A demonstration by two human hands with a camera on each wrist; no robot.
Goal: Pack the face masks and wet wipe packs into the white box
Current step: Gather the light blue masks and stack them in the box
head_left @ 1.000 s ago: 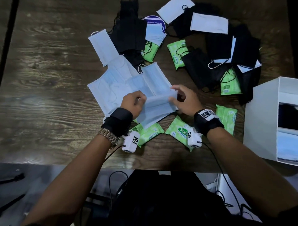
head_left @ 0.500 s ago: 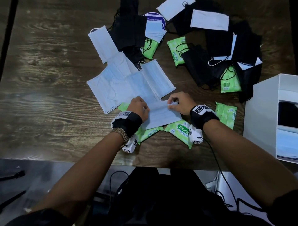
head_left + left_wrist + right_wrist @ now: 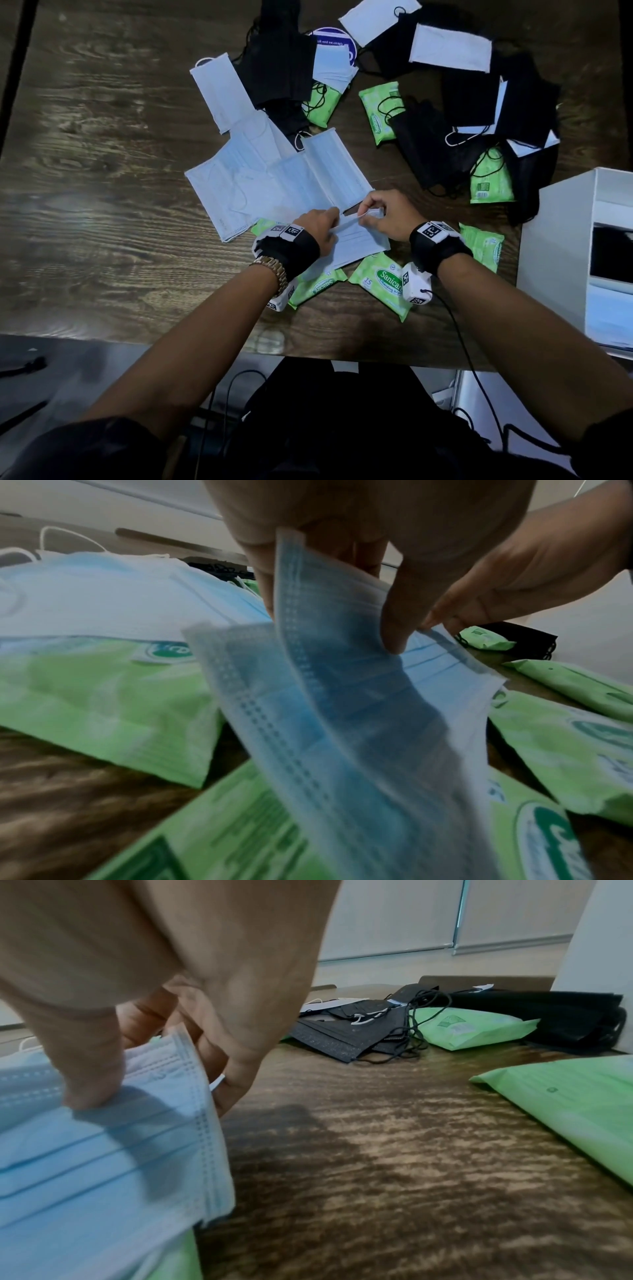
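Left hand (image 3: pixel 317 228) pinches the left end of a light blue face mask (image 3: pixel 356 245), thumb on top, fingers (image 3: pixel 394 620) curled under the pleated edge. Right hand (image 3: pixel 387 214) pinches the same mask's right end, thumb pressed on the fabric, fingers curled behind with a white ear loop (image 3: pixel 368 214) between them. The mask is lifted just above the wooden table (image 3: pixel 102 171), over green wet wipe packs (image 3: pixel 383 281). Beyond the hands lies a spread of more blue masks (image 3: pixel 260 178). Black masks (image 3: pixel 428 147) are tangled with green packs further back and to the right. The white box (image 3: pixel 555 250) stands at the right table edge, well apart from the held mask, with dark and light items inside.
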